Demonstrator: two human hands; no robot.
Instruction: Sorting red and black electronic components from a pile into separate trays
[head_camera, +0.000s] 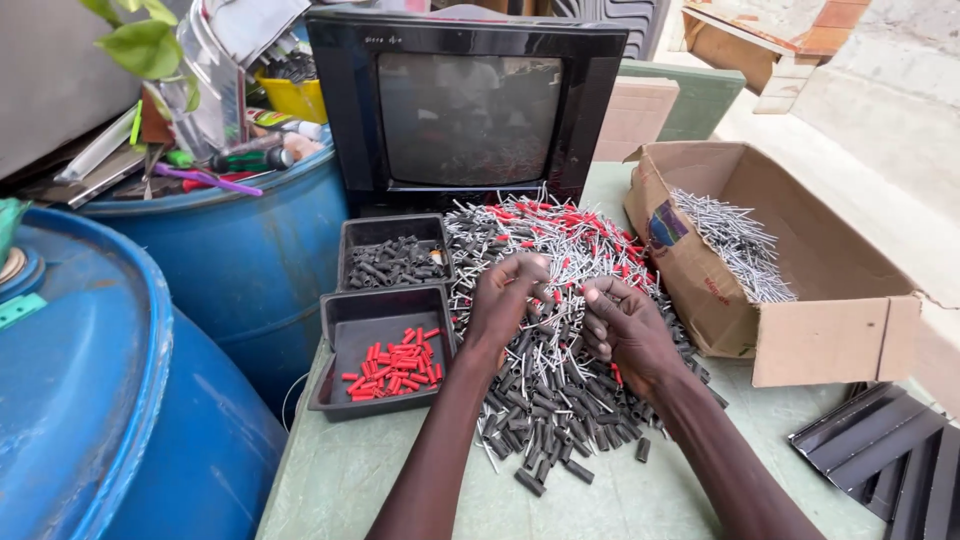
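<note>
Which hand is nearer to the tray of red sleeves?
The left. The left hand works in the pile of black and red pins just right of the tray of red sleeves. The right hand is farther right, on the pile's cardboard box side.

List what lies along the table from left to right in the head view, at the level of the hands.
Blue drum → black tray of red sleeves → left hand → right hand, both in the pile of red and black pins → cardboard box of bare metal pins.
</note>
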